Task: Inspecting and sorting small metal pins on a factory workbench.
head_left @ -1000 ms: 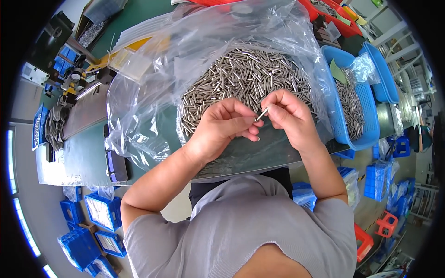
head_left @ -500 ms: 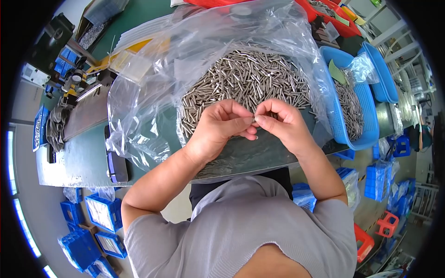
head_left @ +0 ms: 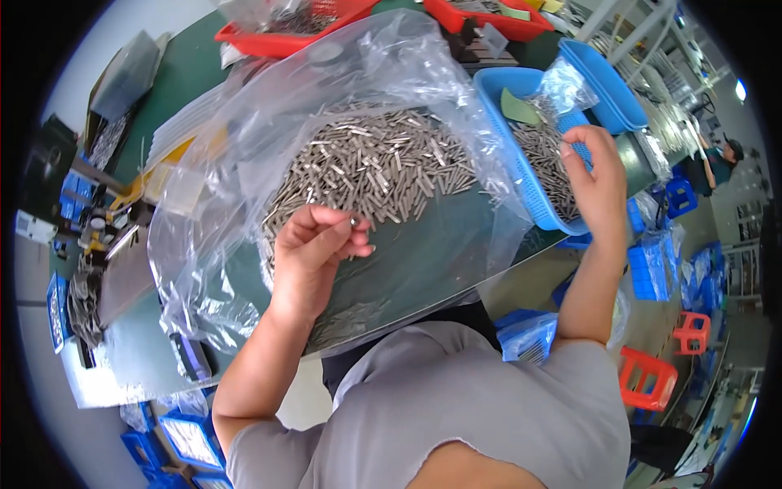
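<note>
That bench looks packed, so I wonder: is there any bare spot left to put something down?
Some: a strip of green table between the pile of metal pins and the near edge, right of the left hand. The blue basket under the right hand and the red trays behind are crowded.

The left hand (head_left: pixel 314 248) pinches something small at its fingertips, too small to tell. The palm of the right hand (head_left: pixel 596 175), at the right of the frame, is turned away, so any content is hidden. The red trays (head_left: pixel 285 37) are cut by the top edge. The clear plastic bag (head_left: pixel 244 163) blurs the metal pins (head_left: pixel 366 167) beneath its folds
</note>
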`<state>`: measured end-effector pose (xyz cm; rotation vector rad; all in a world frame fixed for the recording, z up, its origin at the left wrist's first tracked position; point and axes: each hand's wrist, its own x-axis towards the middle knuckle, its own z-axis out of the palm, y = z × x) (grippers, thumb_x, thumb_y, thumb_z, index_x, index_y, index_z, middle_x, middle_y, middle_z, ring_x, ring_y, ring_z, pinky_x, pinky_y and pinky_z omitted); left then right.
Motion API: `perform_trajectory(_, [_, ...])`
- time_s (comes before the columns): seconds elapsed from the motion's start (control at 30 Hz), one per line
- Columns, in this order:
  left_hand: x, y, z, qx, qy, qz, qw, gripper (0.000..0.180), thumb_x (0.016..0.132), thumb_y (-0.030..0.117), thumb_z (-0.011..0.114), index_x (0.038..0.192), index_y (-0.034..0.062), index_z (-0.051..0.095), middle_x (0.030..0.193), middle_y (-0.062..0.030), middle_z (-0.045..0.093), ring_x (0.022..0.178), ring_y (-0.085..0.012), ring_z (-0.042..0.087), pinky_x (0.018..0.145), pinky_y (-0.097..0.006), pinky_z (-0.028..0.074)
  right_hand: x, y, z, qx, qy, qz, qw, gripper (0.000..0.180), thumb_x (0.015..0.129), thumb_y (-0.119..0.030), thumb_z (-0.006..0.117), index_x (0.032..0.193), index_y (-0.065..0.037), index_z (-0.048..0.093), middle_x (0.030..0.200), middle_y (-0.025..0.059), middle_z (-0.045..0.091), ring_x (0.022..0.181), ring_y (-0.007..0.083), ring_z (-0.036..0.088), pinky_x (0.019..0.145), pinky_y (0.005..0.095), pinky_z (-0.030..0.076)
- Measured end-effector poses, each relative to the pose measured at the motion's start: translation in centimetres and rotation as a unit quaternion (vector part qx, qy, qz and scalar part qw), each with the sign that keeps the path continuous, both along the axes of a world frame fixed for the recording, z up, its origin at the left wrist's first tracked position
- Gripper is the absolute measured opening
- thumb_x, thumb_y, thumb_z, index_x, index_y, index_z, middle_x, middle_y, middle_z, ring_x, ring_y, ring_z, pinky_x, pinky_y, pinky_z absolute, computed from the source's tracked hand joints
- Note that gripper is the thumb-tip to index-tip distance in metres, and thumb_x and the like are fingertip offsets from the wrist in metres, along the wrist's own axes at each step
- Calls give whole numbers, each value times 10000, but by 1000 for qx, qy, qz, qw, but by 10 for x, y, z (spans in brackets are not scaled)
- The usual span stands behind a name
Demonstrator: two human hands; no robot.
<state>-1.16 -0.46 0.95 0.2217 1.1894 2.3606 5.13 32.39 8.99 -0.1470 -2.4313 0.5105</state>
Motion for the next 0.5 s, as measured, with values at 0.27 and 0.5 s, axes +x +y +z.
perform_trajectory(0.27, [-8,-5,-2,18,11,59,998,58,878,-8,515,915,-20,558,902,-175,644,762,-197,646,707,-327,557,-11,-79,-21,-39,-21,171,984,167,768,-62,652,933,-77,626,965,97,593,782,276,609,675,341,485])
perform_trajectory(0.5, [-5,-4,1,15,-2,45,999,56,883,7,519,921,-12,555,900,-158,646,763,-184,641,711,-328,555,-53,-102,-63,63,-170,276,944,203,788,-146,651,963,-53,606,883,100,572,789,310,594,670,392,489])
